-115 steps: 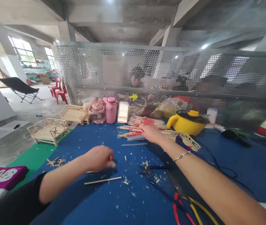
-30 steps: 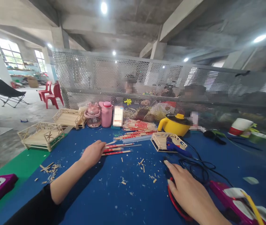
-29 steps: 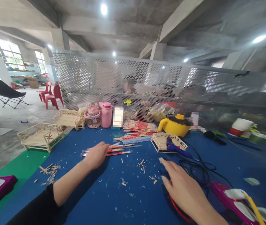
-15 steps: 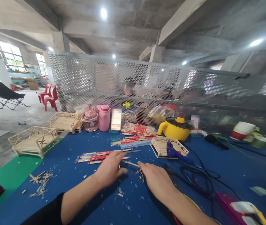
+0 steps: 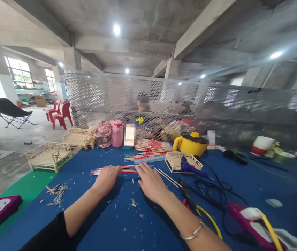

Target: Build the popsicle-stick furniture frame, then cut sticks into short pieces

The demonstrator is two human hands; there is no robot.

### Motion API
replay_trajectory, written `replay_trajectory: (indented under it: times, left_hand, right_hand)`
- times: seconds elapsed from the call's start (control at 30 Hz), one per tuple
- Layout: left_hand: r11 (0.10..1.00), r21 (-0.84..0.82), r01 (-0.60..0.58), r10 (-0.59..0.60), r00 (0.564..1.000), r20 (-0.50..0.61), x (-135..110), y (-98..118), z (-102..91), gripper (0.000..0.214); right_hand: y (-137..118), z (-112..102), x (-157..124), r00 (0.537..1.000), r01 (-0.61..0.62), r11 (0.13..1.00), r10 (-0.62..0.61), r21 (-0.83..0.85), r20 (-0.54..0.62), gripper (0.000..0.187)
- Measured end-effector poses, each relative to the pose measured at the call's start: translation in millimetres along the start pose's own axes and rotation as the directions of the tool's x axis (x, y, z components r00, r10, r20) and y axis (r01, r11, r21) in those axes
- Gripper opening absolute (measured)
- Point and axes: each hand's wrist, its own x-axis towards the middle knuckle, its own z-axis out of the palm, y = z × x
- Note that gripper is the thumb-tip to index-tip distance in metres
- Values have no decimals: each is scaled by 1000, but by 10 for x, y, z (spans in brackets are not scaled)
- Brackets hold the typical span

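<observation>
Nearby, on the near side of the yellow pot [image 5: 190, 145] and to its right, a purple power strip [image 5: 235, 211] is sitting on the blue counter [image 5: 124, 221]. Nearer than the pot and to its left, both hands are resting over a row of red-and-white wrapped sticks [image 5: 127, 171]. The left hand [image 5: 108, 177] is curving its fingers over the row; the right hand [image 5: 150, 179] is laying its fingers, slightly spread, across the other end. Whether either grip is pinching a stick I cannot tell, the undersides being hidden. Two bare sticks [image 5: 166, 177] are slanting in front of the pot. Just before it, a blue glue gun [image 5: 196, 169] is lying across a small wooden tray [image 5: 173, 161]. Left of the pot, a larger stick pile [image 5: 153, 144] is spreading out, and farther left a pink bottle [image 5: 117, 136] is standing. Beyond the pot, a perforated screen [image 5: 106, 92] is stretching across.
</observation>
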Motion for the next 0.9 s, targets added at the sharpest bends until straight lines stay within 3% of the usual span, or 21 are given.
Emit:
replay_trajectory:
  times: [0.07,0.13,0.17,0.23,0.27,0.3,0.33,0.4,0.47,0.5,0.57,0.63,0.7,0.8,0.9]
  left_hand:
    - [996,-11,-84,82,993,-84,-71,31,-63,28]
    - [996,-53,-73,57,966,-254,-100,60,-120,25]
    - [993,-114,-14,-29,930,-366,-90,82,-147,26]
    - [918,-380,116,-314,798,-515,-19,147,-195,38]
    - [816,-562,136,-463,736,-494,34,190,-215,44]
    - [661,-743,107,-561,727,-395,91,238,-229,47]
    - [459,-887,54,-577,777,-251,144,286,-234,47]
    - [48,-999,-16,-433,901,-36,214,377,-213,52]
    - [-166,-985,-41,-337,941,18,221,451,-141,49]
    - [-197,-979,-52,-327,945,16,202,485,-89,46]
    - [-166,-986,-33,-281,960,16,140,555,26,43]
    - [-104,-993,47,-142,988,62,72,625,124,47]
    - [-66,-992,105,-39,993,108,21,673,171,50]
    - [-24,-998,49,-76,996,51,-29,661,136,41]
    - [200,-979,37,-33,999,31,-83,596,62,41]
  right_hand:
    - [-72,62,15,1000,-20,993,22,119,-14,34]
    - [-69,109,13,998,-57,978,64,199,-29,26]
    - [-52,127,7,996,-70,970,80,235,-36,27]
    - [-15,161,-7,994,-83,945,103,315,-48,32]
    - [-7,181,-15,993,-85,925,107,371,-42,35]
    - [-11,203,-24,994,-87,885,106,457,-15,36]
    - [-27,229,-33,995,-97,816,96,569,32,36]
    - [-93,287,-52,989,-138,616,46,776,140,34]
    - [-187,343,-68,983,-169,461,16,871,183,31]
    - [-234,366,-74,986,-163,445,38,880,164,30]
    - [-309,393,-79,989,-136,451,119,882,92,29]
    - [-327,384,-80,983,-116,447,180,887,38,32]
    - [-266,324,-81,987,-97,458,160,883,26,36]
    - [-62,133,-89,997,-66,530,74,846,31,32]
    - [116,-76,-97,987,-89,588,163,804,-10,38]
